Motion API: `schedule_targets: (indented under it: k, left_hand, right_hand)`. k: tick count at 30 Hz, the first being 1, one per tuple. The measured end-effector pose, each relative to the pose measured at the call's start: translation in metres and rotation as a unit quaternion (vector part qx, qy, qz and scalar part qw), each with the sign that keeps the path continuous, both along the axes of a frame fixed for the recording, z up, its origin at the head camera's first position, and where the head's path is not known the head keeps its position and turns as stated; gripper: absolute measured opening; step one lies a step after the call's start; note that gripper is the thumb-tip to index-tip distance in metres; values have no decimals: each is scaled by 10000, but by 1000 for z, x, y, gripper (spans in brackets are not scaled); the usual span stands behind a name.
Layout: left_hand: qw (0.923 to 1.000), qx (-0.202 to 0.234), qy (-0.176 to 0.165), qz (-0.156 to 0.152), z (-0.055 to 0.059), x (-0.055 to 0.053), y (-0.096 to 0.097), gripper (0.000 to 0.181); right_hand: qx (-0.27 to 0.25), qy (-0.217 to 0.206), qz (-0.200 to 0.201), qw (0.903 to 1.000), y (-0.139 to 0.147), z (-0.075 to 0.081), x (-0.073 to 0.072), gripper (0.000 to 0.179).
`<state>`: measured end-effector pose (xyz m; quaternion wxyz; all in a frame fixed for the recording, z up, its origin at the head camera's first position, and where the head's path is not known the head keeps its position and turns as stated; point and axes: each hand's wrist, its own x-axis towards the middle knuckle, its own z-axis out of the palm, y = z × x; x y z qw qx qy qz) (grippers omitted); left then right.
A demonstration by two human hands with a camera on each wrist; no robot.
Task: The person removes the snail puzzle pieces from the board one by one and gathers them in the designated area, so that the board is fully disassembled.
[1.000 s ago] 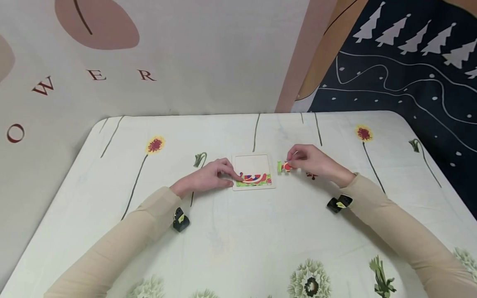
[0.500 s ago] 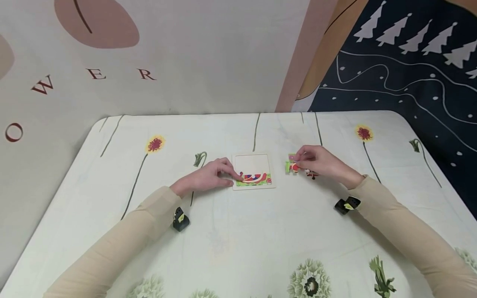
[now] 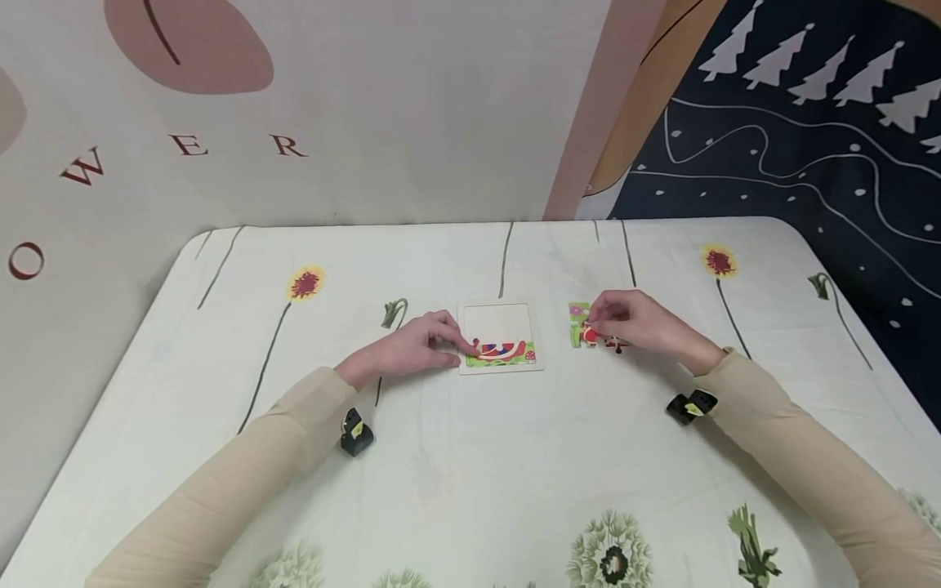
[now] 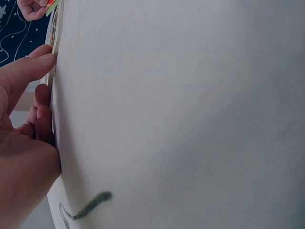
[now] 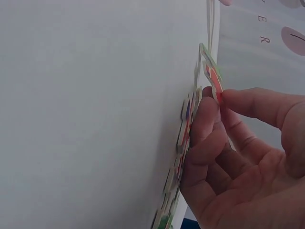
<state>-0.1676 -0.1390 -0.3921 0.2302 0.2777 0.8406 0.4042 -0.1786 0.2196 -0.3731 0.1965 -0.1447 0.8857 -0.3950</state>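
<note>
A square puzzle board [image 3: 500, 320] lies on the table, its lower part filled with colourful puzzle pieces [image 3: 506, 353]. My left hand [image 3: 419, 347] rests at the board's left side, with the extended index fingertip on the pieces' left end. In the left wrist view, the left thumb and fingers [image 4: 33, 69] show at the board's edge. To the right of the board, my right hand [image 3: 638, 318] pinches a green-and-red puzzle piece [image 5: 215, 83] between thumb and fingers. The piece looks tilted in the right wrist view. A green-and-pink part [image 3: 578, 310] shows behind it; whether it is separate I cannot tell.
Several loose puzzle pieces [image 5: 185, 126] lie below the right hand, partly hidden by it in the head view. A white cloth with printed flowers covers the table [image 3: 470, 474]. A printed wall hanging [image 3: 412, 114] stands behind the far edge.
My right hand has moved a little to the right, away from the board, with the puzzle piece. A green-and-pink part has come into view behind it. The left hand has stayed still.
</note>
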Motion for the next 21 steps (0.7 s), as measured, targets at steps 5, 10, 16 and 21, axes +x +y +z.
schedule_targets:
  k: [5,10,16,21]
  left_hand:
    - [10000,-14,-24,18,1,0,0,24]
    - [9999,-87,-103,43,2,0,0,24]
    - [9999,-90,-124,24,1,0,0,24]
    - [9999,-82,-146,27,2,1,0,24]
  right_hand:
    - [101,83,16,9999,0,1,0,11]
    - [232,89,31,9997,0,0,-1,10]
    - [429,169,138,9988,-1,-1,-4,8]
    - [581,274,291,9975,-3,1,-6,8]
